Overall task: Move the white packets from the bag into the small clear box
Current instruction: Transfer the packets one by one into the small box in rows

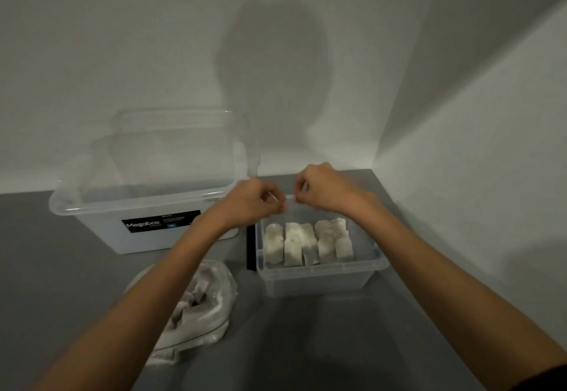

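Currently — left hand point(254, 203) and right hand point(322, 189): both over the far rim of the box point(322, 269), fingers curled toward each other; whether they pinch anything cannot be told. Packets point(306, 241): two upright rows in the box, running left to right. Bag point(196, 304): on the table point(337, 344), near-left, beneath the left forearm, more packets inside — left hand nearer; next reach likely back and leftward.

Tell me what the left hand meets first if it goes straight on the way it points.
The left hand points up-right, so most likely the right hand, close ahead above the far end of the small clear box; depth between them is unclear.
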`<state>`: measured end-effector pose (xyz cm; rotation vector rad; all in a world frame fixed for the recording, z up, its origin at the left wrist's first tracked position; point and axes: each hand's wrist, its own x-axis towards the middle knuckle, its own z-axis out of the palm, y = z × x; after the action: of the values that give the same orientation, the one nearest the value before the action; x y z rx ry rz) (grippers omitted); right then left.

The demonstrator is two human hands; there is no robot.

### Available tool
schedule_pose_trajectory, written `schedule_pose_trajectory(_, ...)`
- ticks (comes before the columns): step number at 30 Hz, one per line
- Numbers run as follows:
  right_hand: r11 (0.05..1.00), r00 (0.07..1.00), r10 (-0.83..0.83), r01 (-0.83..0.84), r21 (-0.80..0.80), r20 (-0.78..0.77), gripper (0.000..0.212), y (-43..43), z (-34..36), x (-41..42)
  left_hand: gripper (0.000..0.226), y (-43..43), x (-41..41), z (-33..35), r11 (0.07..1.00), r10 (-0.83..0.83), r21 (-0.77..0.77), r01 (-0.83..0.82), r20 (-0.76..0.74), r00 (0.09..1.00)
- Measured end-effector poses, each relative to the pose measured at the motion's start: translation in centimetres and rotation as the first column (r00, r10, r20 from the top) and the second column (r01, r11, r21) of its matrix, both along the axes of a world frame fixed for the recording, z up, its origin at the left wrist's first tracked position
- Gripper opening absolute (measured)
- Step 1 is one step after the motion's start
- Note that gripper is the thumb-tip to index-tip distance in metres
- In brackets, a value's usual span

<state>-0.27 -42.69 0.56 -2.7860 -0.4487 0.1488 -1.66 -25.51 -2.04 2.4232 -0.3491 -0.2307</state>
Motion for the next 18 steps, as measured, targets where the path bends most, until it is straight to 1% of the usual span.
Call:
schedule_pose_trajectory(3, 0.995, 0.997, 0.081, -0.081, 0.056, 0.004, 0.015, 3.8, 0.4, -1.5, 0.017, 4.4, -2.4, 0.8, 0.995, 0.088, -0.036, -0.088, 0.005, 0.996)
schedule_pose_trajectory(6, 0.979, 0.984, 0.179, -0.175, 0.104, -0.026, 0.014, 7.9, -0.4, -3.0, 0.011, 8.4, -4.7, 0.1, 0.985, 0.166, -0.038, -0.167, -0.038, 0.985)
schedule_pose_trajectory(9, 0.959, 0.966, 0.255, -0.246, 0.139, -0.05, 0.014, 11.8, -1.7, -4.2, 0.008, 11.5, -6.5, -1.5, 0.978, 0.207, -0.002, -0.207, -0.057, 0.977)
schedule_pose_trajectory(11, 0.947, 0.95, 0.297, -0.282, 0.152, -0.092, 0.014, 14.1, -2.8, -5.0, 0.01, 13.0, -7.4, -2.9, 0.976, 0.215, 0.034, -0.213, -0.069, 0.974)
schedule_pose_trajectory(13, 0.937, 0.927, 0.341, -0.321, 0.137, -0.159, 0.016, 16.0, -4.2, -5.9, 0.011, 14.4, -8.0, -4.5, 0.969, 0.238, 0.088, -0.23, -0.089, 0.967)
schedule_pose_trajectory(15, 0.93, 0.902, 0.368, -0.357, 0.087, -0.227, 0.017, 17.2, -5.8, -6.7, 0.006, 15.6, -8.4, -6.2, 0.962, 0.247, 0.144, -0.232, -0.098, 0.964)
schedule_pose_trajectory(18, 0.917, 0.867, 0.38, -0.399, 0.007, -0.321, 0.014, 17.8, -8.1, -7.8, 0.008, 16.2, -9.2, -8.2, 0.959, 0.241, 0.18, -0.219, -0.109, 0.964)
